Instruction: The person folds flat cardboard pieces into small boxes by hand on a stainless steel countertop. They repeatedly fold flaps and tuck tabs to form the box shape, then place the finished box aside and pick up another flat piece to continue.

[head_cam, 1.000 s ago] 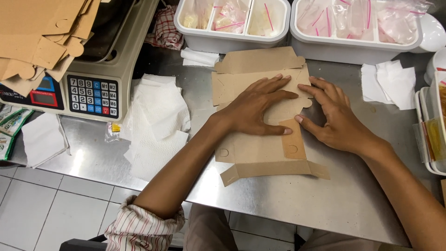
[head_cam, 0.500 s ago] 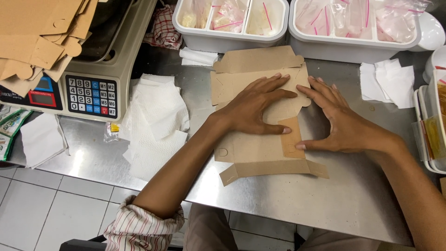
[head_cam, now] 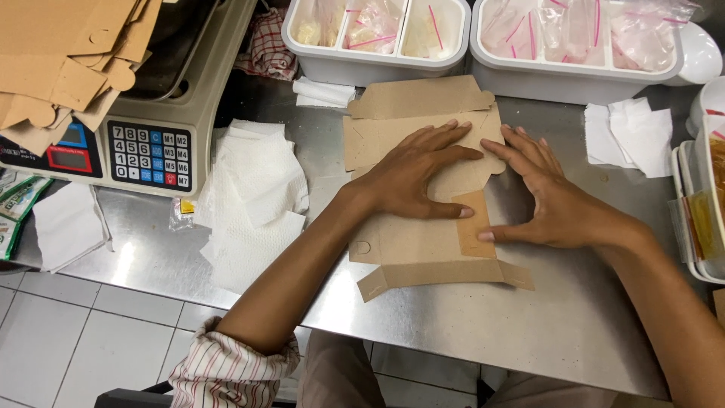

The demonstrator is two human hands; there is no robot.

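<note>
Cardboard blank [head_cam: 411, 242] under flat left hand [head_cam: 419, 177]

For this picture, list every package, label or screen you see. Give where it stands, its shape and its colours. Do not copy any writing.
Scale screen: far left, small red rectangle on a blue panel.
Keypad: beside the screen, dark and blue square keys.
Sachets: left edge, green and white.
Plastic bags: white tubs at the back, clear with pink strips.
Flat carton: centre, brown card, under left hand and right hand.
</note>
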